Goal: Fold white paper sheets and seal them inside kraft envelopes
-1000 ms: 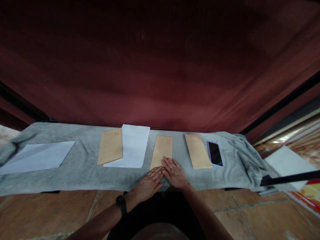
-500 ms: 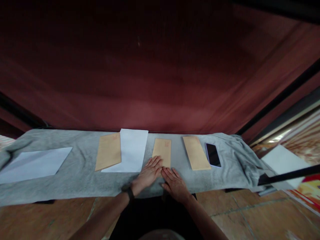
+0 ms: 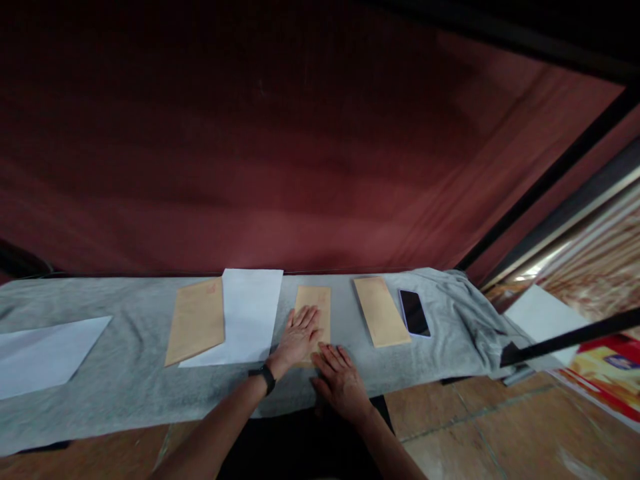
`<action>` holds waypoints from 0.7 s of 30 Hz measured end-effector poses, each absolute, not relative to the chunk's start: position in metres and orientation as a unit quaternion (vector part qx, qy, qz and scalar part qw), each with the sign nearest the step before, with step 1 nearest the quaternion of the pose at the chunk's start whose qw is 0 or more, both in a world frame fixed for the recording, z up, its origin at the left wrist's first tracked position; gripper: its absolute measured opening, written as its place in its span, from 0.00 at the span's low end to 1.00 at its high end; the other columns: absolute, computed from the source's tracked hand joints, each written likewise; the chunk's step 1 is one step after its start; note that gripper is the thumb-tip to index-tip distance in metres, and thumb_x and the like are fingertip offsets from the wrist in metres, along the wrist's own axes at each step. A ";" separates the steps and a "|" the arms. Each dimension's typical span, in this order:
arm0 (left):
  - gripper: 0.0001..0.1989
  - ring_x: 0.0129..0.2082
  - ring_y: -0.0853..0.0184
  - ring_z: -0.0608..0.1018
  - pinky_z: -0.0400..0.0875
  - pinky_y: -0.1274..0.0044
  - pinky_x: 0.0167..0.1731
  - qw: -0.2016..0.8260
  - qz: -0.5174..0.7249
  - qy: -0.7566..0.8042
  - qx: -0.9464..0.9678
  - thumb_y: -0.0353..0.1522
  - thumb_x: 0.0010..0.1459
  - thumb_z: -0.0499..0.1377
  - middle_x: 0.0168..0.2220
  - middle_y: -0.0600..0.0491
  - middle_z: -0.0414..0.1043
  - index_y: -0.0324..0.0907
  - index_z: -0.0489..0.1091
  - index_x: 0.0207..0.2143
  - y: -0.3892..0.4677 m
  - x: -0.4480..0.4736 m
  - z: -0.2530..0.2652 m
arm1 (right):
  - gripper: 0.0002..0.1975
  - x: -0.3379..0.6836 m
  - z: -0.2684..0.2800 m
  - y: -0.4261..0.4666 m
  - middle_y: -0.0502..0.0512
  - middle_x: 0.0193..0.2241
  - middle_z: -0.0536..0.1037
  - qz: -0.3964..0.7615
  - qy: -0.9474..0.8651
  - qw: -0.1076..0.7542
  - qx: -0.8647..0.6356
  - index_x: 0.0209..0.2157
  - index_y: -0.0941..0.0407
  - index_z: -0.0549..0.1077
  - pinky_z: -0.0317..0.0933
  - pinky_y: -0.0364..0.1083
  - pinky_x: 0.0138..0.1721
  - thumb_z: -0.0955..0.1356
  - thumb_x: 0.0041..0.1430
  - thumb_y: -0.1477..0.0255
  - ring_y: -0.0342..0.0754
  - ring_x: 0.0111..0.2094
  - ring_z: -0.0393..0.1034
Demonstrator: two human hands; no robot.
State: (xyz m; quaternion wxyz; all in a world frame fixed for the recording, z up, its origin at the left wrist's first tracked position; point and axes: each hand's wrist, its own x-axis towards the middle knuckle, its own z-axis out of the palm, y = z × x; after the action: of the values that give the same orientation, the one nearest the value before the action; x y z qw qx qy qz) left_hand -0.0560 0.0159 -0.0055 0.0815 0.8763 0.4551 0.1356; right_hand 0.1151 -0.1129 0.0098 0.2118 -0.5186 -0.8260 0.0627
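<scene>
A tan paper envelope (image 3: 323, 308) with faint red print lies flat in front of me on the grey cloth. My left hand (image 3: 299, 333), fingers stretched out, rests on the middle of this envelope and hides part of it. At its lower right corner, my right hand (image 3: 343, 381) lies palm down with the fingers extended, the tips touching or very near the envelope's edge. To the left, another tan envelope (image 3: 197, 320) overlaps a white paper sheet (image 3: 253, 317). A further tan envelope (image 3: 383, 312) lies to the right of my hands.
A dark-screened phone (image 3: 415, 312) lies right of the envelopes. Another white sheet (image 3: 45, 353) is at the far left. Grey cloth (image 3: 135, 380) covers the narrow bench, with a dark red panel (image 3: 280, 167) behind it. A black bar (image 3: 575, 340) crosses at the right.
My left hand has moved up along the envelope, away from me, to its middle. The right hand stays near the lower edge. My view has turned slightly right.
</scene>
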 end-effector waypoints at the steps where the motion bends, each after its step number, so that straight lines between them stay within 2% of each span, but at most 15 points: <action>1: 0.27 0.69 0.58 0.56 0.43 0.56 0.68 0.087 0.134 0.441 0.883 0.38 0.68 0.48 0.69 0.48 0.55 0.45 0.55 0.68 0.006 -0.064 -0.006 | 0.25 0.115 0.009 -0.112 0.56 0.64 0.67 0.065 -0.824 0.217 -0.519 0.63 0.49 0.65 0.56 0.57 0.65 0.67 0.66 0.65 0.52 0.63 0.62; 6: 0.29 0.69 0.62 0.58 0.55 0.64 0.66 0.131 0.140 0.374 0.908 0.42 0.67 0.53 0.69 0.48 0.55 0.46 0.55 0.67 -0.040 -0.108 -0.004 | 0.18 0.112 0.003 -0.107 0.55 0.59 0.73 0.076 -0.798 0.256 -0.540 0.56 0.50 0.72 0.57 0.54 0.63 0.67 0.66 0.68 0.50 0.60 0.67; 8: 0.28 0.67 0.63 0.62 0.59 0.65 0.65 0.148 0.157 0.368 0.905 0.40 0.65 0.56 0.67 0.49 0.59 0.47 0.59 0.65 -0.050 -0.119 -0.002 | 0.16 0.111 0.000 -0.105 0.54 0.58 0.74 0.081 -0.791 0.265 -0.546 0.54 0.50 0.73 0.57 0.53 0.63 0.66 0.67 0.69 0.49 0.58 0.69; 12: 0.20 0.61 0.64 0.70 0.67 0.67 0.60 0.157 0.204 0.400 0.880 0.34 0.67 0.52 0.60 0.51 0.70 0.48 0.68 0.59 -0.052 -0.122 -0.001 | 0.13 0.109 -0.004 -0.099 0.51 0.54 0.78 0.073 -0.778 0.271 -0.562 0.50 0.48 0.76 0.59 0.51 0.59 0.64 0.68 0.72 0.47 0.55 0.71; 17: 0.16 0.56 0.61 0.74 0.70 0.63 0.58 0.144 0.258 0.470 0.832 0.33 0.66 0.50 0.56 0.50 0.73 0.46 0.72 0.52 -0.049 -0.104 -0.008 | 0.12 0.104 -0.002 -0.089 0.51 0.49 0.79 0.073 -0.742 0.275 -0.607 0.46 0.49 0.76 0.61 0.51 0.53 0.62 0.70 0.73 0.48 0.49 0.73; 21: 0.18 0.56 0.56 0.72 0.69 0.61 0.58 0.109 0.298 0.544 0.777 0.32 0.64 0.51 0.55 0.45 0.70 0.42 0.67 0.56 -0.054 -0.089 -0.013 | 0.15 0.094 -0.003 -0.093 0.55 0.50 0.78 0.048 -0.737 0.267 -0.619 0.51 0.51 0.74 0.62 0.51 0.51 0.62 0.68 0.77 0.51 0.50 0.71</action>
State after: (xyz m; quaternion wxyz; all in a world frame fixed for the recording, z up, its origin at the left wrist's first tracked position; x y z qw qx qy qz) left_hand -0.0886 -0.0543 -0.0129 0.1086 0.7771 0.5439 0.2975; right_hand 0.0940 -0.0926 -0.0029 0.2667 -0.6191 -0.7371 0.0481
